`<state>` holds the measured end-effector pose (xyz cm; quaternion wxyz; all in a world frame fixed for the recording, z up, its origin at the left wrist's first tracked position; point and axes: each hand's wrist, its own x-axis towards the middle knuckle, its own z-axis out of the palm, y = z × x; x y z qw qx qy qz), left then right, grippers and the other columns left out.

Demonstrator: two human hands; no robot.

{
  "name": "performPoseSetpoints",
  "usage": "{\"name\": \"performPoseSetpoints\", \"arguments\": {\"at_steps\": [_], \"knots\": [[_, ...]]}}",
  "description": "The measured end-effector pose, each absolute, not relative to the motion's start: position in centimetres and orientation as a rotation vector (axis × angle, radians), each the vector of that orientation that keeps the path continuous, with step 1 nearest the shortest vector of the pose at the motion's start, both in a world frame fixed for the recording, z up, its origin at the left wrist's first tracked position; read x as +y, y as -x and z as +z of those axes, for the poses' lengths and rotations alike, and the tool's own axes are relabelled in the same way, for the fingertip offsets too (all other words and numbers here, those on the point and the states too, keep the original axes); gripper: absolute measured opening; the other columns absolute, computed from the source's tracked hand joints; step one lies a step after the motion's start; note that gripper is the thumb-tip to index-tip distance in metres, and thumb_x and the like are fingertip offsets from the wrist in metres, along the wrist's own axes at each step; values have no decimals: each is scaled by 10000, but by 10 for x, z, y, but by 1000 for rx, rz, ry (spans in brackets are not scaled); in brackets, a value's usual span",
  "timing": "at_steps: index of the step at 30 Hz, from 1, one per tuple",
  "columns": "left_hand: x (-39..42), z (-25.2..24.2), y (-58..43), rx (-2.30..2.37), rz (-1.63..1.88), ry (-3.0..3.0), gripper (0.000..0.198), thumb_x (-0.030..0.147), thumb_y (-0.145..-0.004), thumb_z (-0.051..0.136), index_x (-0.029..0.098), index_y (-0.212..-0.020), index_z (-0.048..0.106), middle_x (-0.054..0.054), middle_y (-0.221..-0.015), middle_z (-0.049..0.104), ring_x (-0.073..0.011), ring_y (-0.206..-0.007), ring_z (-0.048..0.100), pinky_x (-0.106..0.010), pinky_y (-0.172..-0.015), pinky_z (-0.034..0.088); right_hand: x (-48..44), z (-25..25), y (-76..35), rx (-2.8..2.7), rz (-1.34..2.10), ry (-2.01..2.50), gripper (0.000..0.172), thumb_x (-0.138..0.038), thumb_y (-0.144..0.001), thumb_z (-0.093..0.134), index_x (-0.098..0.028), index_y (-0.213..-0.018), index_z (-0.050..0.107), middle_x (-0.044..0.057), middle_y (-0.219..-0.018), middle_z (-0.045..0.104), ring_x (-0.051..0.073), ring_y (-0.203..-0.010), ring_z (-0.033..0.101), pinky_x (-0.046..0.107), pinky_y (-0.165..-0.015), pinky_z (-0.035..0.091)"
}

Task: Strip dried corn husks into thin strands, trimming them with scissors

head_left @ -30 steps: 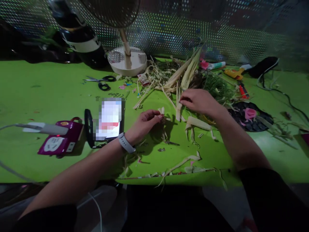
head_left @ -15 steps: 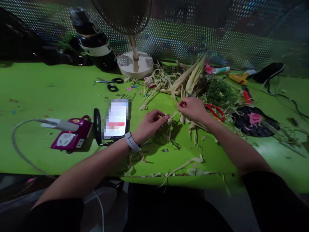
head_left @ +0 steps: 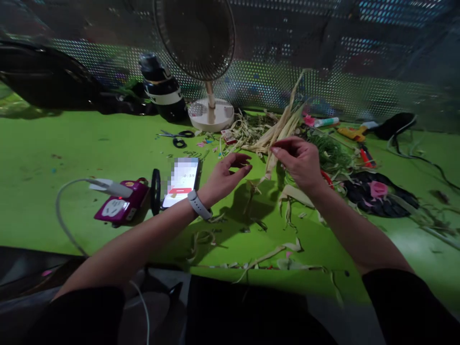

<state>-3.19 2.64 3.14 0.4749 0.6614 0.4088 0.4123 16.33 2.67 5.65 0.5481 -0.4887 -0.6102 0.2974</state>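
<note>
My right hand (head_left: 300,160) is raised over the green table (head_left: 72,158), fingers pinched on a pale dried husk strip (head_left: 270,168) that hangs down from them. My left hand (head_left: 226,175), a white watch band at its wrist, hovers just left of the strip with fingers apart and curled, holding nothing. A small knotted bit of husk (head_left: 251,188) lies on the table under the hands. A pile of dried husks (head_left: 276,129) spreads behind them.
A phone (head_left: 181,181) leans on a black stand beside a magenta power strip (head_left: 120,207) with a white cable. A fan (head_left: 204,52), a dark bottle (head_left: 163,93), scissors (head_left: 178,138), a yellow glue gun (head_left: 350,132) and red-handled pliers (head_left: 326,178) stand further back. Husk scraps litter the front edge.
The camera tilted up. My left hand let go of the small husk bundle and opened. My right hand lifted with a husk strip pinched in it.
</note>
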Motion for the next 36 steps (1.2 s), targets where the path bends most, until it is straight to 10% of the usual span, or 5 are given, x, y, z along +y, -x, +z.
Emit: {"name": "performPoseSetpoints", "arguments": {"at_steps": [12,18,25,36], "knots": [[63,31,-15,862,1156,-1575,146,253,-814,640,162,-712,588,18,-626,586,-78,-550,523,-206,-493,426,51,40,-188,-1895,832,1412,315,-283,-868,415,-147,-817,695,29,-685,658,128,-584,533,248,-567,422],[67,48,-10,925,1358,-1358,114,229,-808,648,176,-742,571,15,-659,596,-84,-578,585,-188,-444,396,63,29,-203,-2253,832,1752,163,-184,-709,552,-179,-568,633,46,-652,667,169,-669,579,260,-654,424],[49,41,-13,891,1188,-1110,215,307,-722,743,174,-695,577,29,-656,590,-70,-605,557,-195,-516,381,40,52,-182,-2016,836,1372,311,-418,-833,517,-154,-943,641,27,-768,626,151,-674,543,261,-614,406],[47,34,3,950,1139,-1049,307,392,-629,808,166,-611,602,27,-627,569,-58,-564,449,-209,-524,309,27,47,-165,-2066,685,1371,286,-451,-786,612,-191,-712,518,-23,-611,496,111,-549,405,250,-533,313]]}}
